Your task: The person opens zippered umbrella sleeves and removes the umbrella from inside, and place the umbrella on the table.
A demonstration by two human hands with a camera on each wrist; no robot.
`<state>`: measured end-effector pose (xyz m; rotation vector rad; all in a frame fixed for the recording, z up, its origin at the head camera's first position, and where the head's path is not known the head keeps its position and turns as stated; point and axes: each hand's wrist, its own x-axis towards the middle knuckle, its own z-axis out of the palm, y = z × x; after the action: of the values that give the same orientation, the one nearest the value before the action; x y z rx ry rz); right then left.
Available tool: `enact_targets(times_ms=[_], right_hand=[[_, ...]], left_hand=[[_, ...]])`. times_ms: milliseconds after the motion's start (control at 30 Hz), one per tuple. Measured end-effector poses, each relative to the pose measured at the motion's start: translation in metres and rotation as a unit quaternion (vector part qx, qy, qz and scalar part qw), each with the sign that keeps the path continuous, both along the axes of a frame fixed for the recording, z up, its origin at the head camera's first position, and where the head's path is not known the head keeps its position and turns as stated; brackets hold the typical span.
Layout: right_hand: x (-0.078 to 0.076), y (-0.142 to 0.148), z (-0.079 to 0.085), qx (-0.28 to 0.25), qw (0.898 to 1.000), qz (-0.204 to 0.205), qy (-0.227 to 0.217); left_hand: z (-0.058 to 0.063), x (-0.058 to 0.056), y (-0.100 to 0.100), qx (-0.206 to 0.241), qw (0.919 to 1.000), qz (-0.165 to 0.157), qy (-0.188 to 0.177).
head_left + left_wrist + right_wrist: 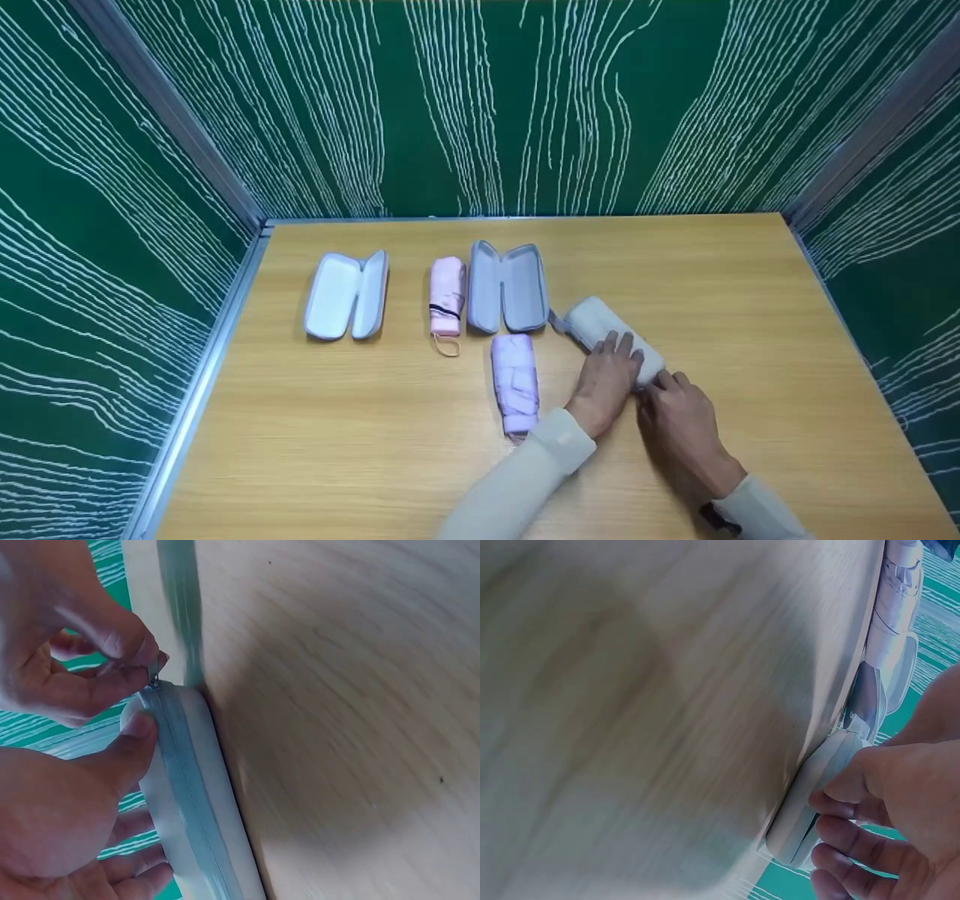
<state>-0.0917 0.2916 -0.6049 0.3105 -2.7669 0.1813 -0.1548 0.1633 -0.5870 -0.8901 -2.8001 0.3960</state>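
A pale grey zippered case (pixel 596 316) lies slantwise on the table, its lid down, with a grey strap (pixel 556 321) at the far left end. My left hand (pixel 606 379) holds it near its close end, fingers over the top and thumb against the side by the zip (pixel 187 784). With thumb and forefinger, my right hand (pixel 684 420) pinches the small metal zip pull (pixel 154 676) at the near corner. In the right wrist view, a dark gap (pixel 808 838) shows along the case's side close to the right fingers.
Left of my hands lies a purple folded umbrella (pixel 515 382). Behind it, a grey case (pixel 525 289) stands open beside a pink folded umbrella (pixel 447 289). Farther left is an open white-lined case (pixel 332 296). Green patterned walls (pixel 525 112) enclose the wooden table (pixel 337 442).
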Motion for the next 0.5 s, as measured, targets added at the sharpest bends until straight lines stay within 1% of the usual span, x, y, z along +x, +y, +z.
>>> enact_targets(times_ms=[167,333,433,500], right_hand=[[0.0003,-0.0003,-0.0023,-0.01,1.0,0.006,0.015],[0.0003,0.0,-0.0041,-0.028,0.999,0.013,0.03],[0.0007,0.0001,-0.0042,-0.036,0.999,0.009,0.026],[0.001,-0.0001,-0.0035,-0.039,0.999,0.0,0.014]], left_hand=[[-0.0018,0.0016,0.004,0.005,0.9998,0.015,0.012],[-0.0026,0.0022,0.0067,0.016,0.9996,0.015,0.017],[-0.0034,0.0016,0.0064,0.021,0.9994,0.014,0.023],[-0.0039,0.0016,0.0059,0.021,0.9993,0.013,0.027]])
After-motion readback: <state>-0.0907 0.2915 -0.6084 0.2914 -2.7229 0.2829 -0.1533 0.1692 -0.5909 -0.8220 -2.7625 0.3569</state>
